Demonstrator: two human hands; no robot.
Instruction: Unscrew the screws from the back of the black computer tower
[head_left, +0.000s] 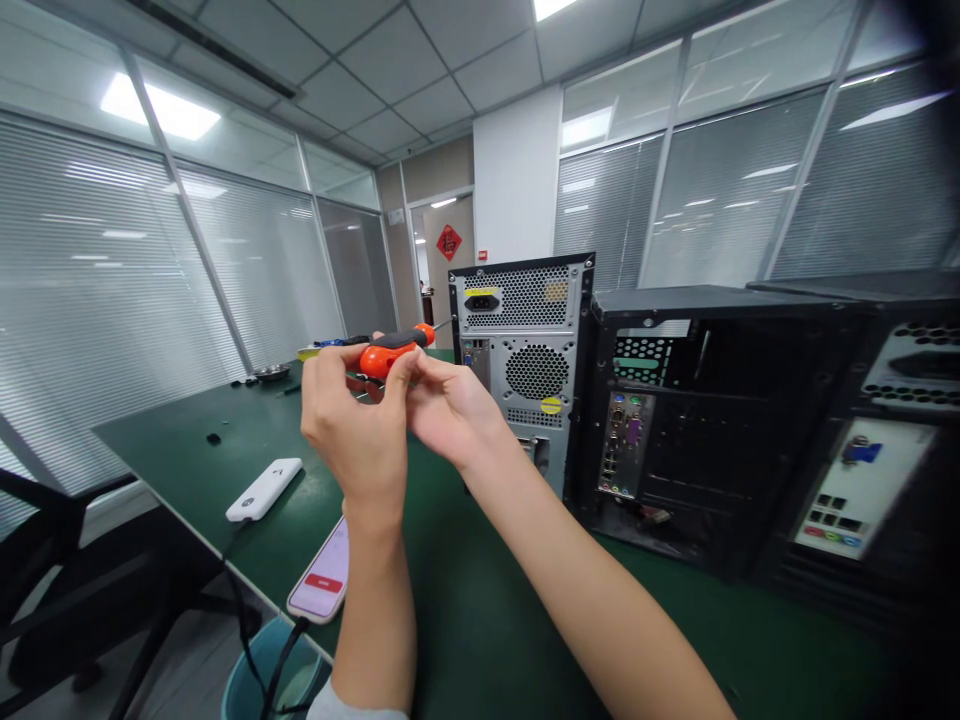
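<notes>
A screwdriver (391, 350) with an orange and black handle is held up in front of me, its thin shaft pointing right toward the upper left edge of a computer case (517, 345). My left hand (352, 420) grips the handle's rear end between thumb and fingers. From the right, my right hand (459, 412) closes around the handle's underside; some of its fingers are hidden behind the left hand. The case stands upright, showing its perforated metal back, a power socket and a fan grille. Whether the shaft's tip touches the case cannot be made out.
Two more black computer cases (705, 430) (862, 490) stand at right. A white power bank (264, 490) and a lit phone (324, 575) lie on the green table (180, 450). Farther back sits a metal dish (271, 373). A blue bin (251, 665) and black chair (97, 570) are at lower left.
</notes>
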